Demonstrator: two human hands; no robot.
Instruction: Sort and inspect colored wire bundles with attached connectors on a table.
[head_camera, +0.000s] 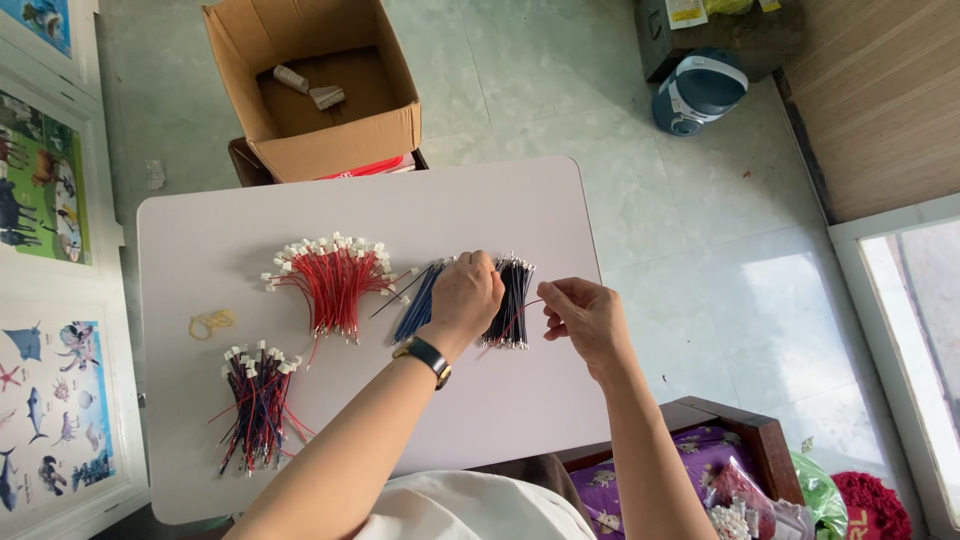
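Left hand (463, 296): it is curling down over the gap between the blue wire bundle (418, 300) and the black wire bundle (512, 300) near the middle of the white table (200, 230), fingers closed — whether they are pinching a wire underneath cannot be told.
Right hand (582, 315): it is hovering just right of the black bundle, thumb and forefinger pinching together on what looks like a single thin wire running toward that bundle.
Black and blue bundles: they are lying side by side, short cut lengths with bare metal tips showing at the ends.
Handling: the wires are likely feather-light, thin and springy — easy to bend and slick in their insulation, so a fingertip pinch near one end seems the surest hold.
Red wire bundle (335, 280): it is fanning out to the left, white connectors at the top.
Mixed red-and-dark bundle (255, 405): it is lying near the front left edge.
Rubber bands (212, 322): they are lying left of the red bundle.
Cardboard box (315, 85): it is standing open beyond the table.
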